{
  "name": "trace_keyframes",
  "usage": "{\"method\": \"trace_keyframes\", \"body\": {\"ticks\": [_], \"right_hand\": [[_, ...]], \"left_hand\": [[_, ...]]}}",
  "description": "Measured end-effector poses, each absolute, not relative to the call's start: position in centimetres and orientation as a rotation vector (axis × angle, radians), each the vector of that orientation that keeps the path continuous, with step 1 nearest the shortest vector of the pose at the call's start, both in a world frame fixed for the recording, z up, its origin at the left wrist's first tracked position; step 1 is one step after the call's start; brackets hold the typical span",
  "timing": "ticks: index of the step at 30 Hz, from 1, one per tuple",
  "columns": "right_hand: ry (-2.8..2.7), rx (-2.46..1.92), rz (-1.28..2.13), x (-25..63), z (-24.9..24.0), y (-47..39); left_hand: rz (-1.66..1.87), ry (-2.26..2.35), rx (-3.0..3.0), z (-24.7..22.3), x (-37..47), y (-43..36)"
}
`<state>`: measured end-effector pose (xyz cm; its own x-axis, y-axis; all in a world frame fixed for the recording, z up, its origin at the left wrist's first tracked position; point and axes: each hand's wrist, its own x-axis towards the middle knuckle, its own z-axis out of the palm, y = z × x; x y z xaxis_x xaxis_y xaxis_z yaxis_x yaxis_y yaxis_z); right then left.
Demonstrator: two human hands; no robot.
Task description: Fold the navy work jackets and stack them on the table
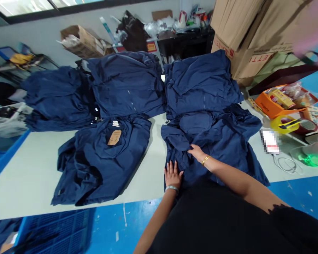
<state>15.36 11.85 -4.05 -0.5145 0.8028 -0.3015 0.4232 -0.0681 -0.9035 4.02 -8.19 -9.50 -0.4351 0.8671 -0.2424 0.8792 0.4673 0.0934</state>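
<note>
A navy jacket (217, 151) lies spread on the table right in front of me. Flat on its lower left edge rests my left hand (173, 175), fingers spread, a pale bangle on the wrist. My right hand (198, 152), with a gold bangle, pinches the end of the jacket's sleeve (176, 137), which is folded over the body. To the left lies another navy jacket (116, 162), partly folded, with a brown paper tag (114, 137) at its collar.
Stacks of navy jackets (127, 84) line the table's back edge, with one more stack (198, 83) behind my right hand. An orange box (272, 104), a yellow tape roll (283, 123) and a phone with a cable stand at right. Blue crates (55, 229) sit on the floor.
</note>
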Motion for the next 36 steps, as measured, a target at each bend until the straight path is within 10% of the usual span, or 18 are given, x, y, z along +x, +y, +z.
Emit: {"method": "trace_keyframes", "body": {"ticks": [12, 36], "right_hand": [[-2.596, -1.032, 0.221, 24.7, 7.4, 12.8], [-2.84, -1.765, 0.631, 32.2, -8.1, 13.7]], "left_hand": [[-0.054, 2.446, 1.531, -10.3, 3.6, -8.4], [-0.093, 2.501, 1.58, -6.8, 3.9, -2.9]]}}
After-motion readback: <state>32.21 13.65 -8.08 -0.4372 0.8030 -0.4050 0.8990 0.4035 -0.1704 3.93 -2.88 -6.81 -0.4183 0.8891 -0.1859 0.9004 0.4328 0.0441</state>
